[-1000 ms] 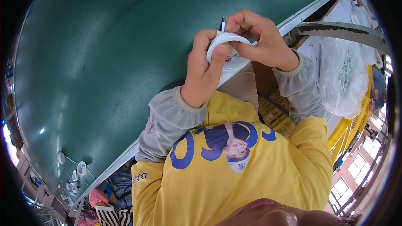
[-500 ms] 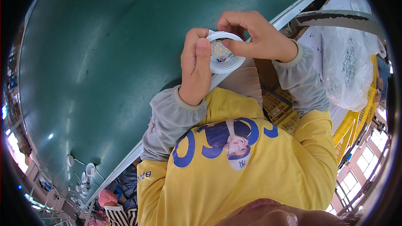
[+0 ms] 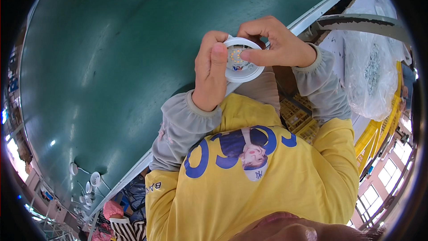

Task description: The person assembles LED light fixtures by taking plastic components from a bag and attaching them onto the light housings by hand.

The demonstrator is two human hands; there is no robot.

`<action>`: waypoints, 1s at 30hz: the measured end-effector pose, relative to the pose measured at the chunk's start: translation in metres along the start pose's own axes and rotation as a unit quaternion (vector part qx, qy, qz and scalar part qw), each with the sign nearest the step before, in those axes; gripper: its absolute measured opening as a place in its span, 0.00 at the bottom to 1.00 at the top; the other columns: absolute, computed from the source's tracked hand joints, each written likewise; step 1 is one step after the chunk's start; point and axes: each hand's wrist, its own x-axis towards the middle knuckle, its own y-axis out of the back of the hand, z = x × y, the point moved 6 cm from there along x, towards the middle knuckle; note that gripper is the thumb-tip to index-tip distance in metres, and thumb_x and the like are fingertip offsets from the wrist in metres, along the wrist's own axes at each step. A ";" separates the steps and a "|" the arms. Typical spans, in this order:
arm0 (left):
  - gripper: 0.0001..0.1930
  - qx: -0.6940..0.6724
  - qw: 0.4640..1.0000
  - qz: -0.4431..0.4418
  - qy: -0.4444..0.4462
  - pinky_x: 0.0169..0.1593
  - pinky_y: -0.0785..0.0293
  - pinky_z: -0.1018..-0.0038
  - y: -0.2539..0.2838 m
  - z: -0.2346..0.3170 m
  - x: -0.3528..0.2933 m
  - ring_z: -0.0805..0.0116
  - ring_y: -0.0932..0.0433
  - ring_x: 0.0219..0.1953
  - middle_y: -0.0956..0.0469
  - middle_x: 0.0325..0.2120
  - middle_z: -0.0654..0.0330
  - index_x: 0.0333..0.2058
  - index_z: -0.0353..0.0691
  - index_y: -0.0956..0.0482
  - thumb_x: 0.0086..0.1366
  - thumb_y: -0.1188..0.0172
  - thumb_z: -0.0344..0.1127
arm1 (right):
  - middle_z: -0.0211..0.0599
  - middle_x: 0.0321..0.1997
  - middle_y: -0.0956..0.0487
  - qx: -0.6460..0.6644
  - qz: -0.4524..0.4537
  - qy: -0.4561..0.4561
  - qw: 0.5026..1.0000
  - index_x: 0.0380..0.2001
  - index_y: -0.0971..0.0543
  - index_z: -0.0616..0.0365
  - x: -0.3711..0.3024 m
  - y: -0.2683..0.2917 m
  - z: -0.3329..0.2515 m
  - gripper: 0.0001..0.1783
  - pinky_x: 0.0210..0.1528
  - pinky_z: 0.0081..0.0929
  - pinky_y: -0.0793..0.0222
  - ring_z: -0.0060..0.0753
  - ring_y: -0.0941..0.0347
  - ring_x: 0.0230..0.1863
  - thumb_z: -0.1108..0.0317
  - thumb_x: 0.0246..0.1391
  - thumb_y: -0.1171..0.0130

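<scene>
Left hand fingers grip a round white housing. Right hand overlies the LED board, finger hold unclear. Board sits inside, front uncovered.

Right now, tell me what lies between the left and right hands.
In the head view, a round white lamp housing lies there; the left hand grips it, the right hand overlaps its rim.

Factory workshop: long green workbench, wired round white fixtures along it, yellow plastic crates, large windows.
</scene>
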 end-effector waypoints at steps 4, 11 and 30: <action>0.17 0.010 1.000 0.003 -0.004 0.32 0.37 0.83 0.001 -0.002 -0.001 0.81 0.35 0.29 0.32 0.26 0.65 0.37 0.35 0.35 0.69 0.63 0.45 | 0.25 0.17 0.34 0.042 -0.024 -0.028 0.998 0.24 0.27 0.62 0.000 -0.002 0.006 0.12 0.22 0.17 0.47 0.15 0.42 0.20 0.64 0.45 0.41; 0.18 0.049 0.998 0.011 -0.038 0.30 0.40 0.83 0.000 0.000 -0.002 0.81 0.38 0.27 0.34 0.24 0.65 0.36 0.35 0.34 0.68 0.60 0.46 | 0.24 0.19 0.34 0.090 -0.053 -0.040 0.994 0.24 0.28 0.61 -0.001 -0.005 0.012 0.14 0.23 0.17 0.47 0.14 0.42 0.23 0.61 0.46 0.41; 0.17 -0.018 0.998 0.056 -0.012 0.32 0.37 0.84 0.004 -0.002 -0.001 0.82 0.35 0.29 0.31 0.27 0.65 0.36 0.35 0.33 0.68 0.59 0.45 | 0.27 0.21 0.32 0.051 -0.067 -0.023 0.996 0.27 0.29 0.62 0.001 -0.005 0.005 0.11 0.28 0.18 0.42 0.16 0.39 0.25 0.65 0.47 0.44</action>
